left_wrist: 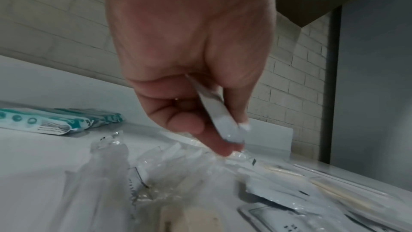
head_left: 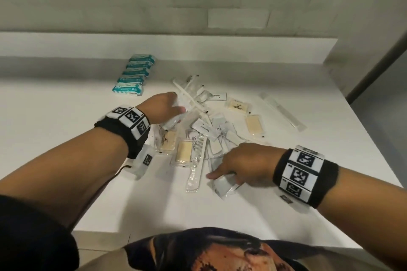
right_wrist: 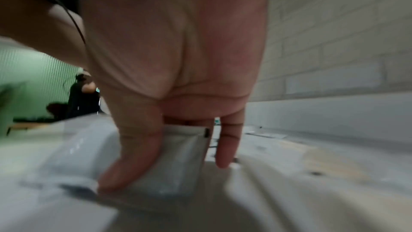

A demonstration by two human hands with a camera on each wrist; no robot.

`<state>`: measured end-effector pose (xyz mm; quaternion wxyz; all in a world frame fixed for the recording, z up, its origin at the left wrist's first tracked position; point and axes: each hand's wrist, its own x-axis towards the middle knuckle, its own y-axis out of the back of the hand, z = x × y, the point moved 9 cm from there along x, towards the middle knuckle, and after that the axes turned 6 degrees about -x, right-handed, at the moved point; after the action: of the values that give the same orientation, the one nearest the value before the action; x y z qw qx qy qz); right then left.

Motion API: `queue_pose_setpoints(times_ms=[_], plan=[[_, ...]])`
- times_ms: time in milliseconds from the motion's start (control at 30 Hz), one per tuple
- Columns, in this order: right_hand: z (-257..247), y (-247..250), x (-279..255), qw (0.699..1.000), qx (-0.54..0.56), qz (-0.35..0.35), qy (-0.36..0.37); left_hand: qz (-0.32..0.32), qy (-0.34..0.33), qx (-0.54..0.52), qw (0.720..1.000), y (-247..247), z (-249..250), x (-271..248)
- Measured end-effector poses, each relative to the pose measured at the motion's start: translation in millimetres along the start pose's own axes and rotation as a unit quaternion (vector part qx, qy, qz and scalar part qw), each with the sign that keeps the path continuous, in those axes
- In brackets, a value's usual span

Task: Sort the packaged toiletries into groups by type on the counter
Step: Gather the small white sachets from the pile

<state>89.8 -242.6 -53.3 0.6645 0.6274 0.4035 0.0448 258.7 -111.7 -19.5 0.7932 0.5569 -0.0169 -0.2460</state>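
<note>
Left hand (left_wrist: 189, 80) grip pinches a flat white sachet (left_wrist: 225, 119), right hand (right_wrist: 174, 77) grip clamps a white packet (right_wrist: 178, 158); lift clear of pile (head_left: 204, 130), drop beside matching types on counter (head_left: 66, 116).

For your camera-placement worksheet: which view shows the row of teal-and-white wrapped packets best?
The head view: the row of teal-and-white wrapped packets shows whole, lined up on the white counter. The left wrist view catches only the nearest packet, side-on; the right wrist view shows none clearly.

Six teal packets (head_left: 134, 77) in a row; four soap bars (head_left: 237, 106); two hands; mixed white sachets (head_left: 217, 136) too jumbled to count.
</note>
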Motion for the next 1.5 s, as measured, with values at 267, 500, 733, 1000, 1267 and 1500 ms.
queue_pose_setpoints(times_ms=[267,500,733,1000,1267,1500], plan=[[33.3,2.4,-8.8,0.993,-0.068,0.09,-0.031,-0.217,-0.121,0.103,0.963,-71.8,40.4,-31.3],[40.4,15.9,-5.4,0.991,-0.097,0.073,-0.048,-0.157,-0.126,0.112,0.973,-69.0,50.7,-15.6],[61.0,35.6,12.8,0.991,0.0,0.026,-0.13,-0.137,-0.14,0.243,0.95,-48.6,44.8,-9.3],[95.3,8.4,-9.4,0.982,0.09,0.003,-0.166,-0.111,-0.112,0.11,0.981,-47.8,32.0,6.0],[66.0,-8.5,-10.8,0.987,-0.112,0.004,-0.112,-0.11,-0.035,0.119,0.986,-62.4,35.2,27.3],[63.9,-9.7,-12.6,0.99,-0.118,0.005,-0.071,-0.03,-0.203,0.13,0.97,-40.3,86.0,18.4]])
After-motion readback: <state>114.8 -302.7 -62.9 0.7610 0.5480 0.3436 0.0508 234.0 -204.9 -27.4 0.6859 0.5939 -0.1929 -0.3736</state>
